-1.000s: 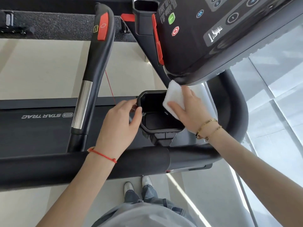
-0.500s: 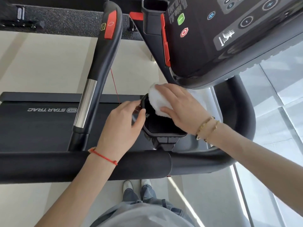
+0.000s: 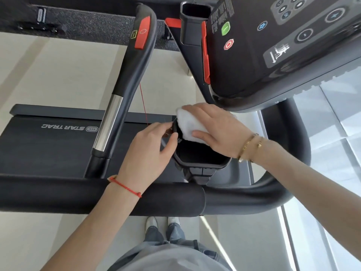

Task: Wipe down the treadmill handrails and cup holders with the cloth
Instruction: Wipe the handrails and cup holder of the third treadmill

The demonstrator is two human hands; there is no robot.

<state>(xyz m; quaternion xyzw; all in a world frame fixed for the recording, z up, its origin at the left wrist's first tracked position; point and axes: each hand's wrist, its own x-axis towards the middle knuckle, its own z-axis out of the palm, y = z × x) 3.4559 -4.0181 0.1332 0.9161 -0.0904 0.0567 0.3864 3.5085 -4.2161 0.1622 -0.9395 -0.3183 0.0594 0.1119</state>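
Note:
A black cup holder (image 3: pixel 201 165) hangs under the treadmill console, just beyond the thick black front handrail (image 3: pixel 58 194). My right hand (image 3: pixel 220 132) holds a white cloth (image 3: pixel 187 124) between fingers and thumb and presses it on the holder's far left rim. My left hand (image 3: pixel 148 153) grips the holder's left edge, thumb on the rim. A slanted inner handrail (image 3: pixel 129 75) with a chrome section and a red button rises to the left. The handrail curves round at the right (image 3: pixel 293 153).
The dark console (image 3: pixel 273 45) with green and red buttons overhangs the holder closely. A second cup holder (image 3: pixel 195 12) sits at the top. The treadmill deck (image 3: pixel 48 143) lies at left, a thin red cord (image 3: pixel 143 106) hangs beside the holder, and glass panels are at right.
My right hand has swept the cloth from the holder's far right side across to its far left rim. My left hand has stayed on the holder's left edge.

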